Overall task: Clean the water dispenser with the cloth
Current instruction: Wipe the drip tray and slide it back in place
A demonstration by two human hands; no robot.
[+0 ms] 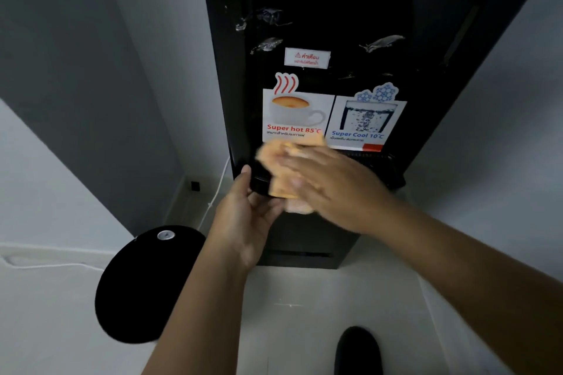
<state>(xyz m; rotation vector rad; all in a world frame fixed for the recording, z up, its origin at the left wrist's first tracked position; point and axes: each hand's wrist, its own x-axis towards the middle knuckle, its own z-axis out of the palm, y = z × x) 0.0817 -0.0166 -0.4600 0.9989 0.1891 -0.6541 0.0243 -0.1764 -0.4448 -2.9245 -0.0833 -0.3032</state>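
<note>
Pressing flat with fingers extended, the right hand [332, 189] is pictured on an orange cloth [283, 167], which is spread beneath its palm on the drip tray [377, 161] of a black water dispenser [350, 24]; the tray's corner, just beside the cloth, is gripped by the left hand [246, 213], fingers curled underneath

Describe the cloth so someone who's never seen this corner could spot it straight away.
Find the tall black water dispenser against the wall. Low on its front, just under the Super hot sticker, the right hand presses the cloth onto the drip tray that the left hand grips. It is the only soft, pale orange thing there, among black plastic and printed labels.
</note>
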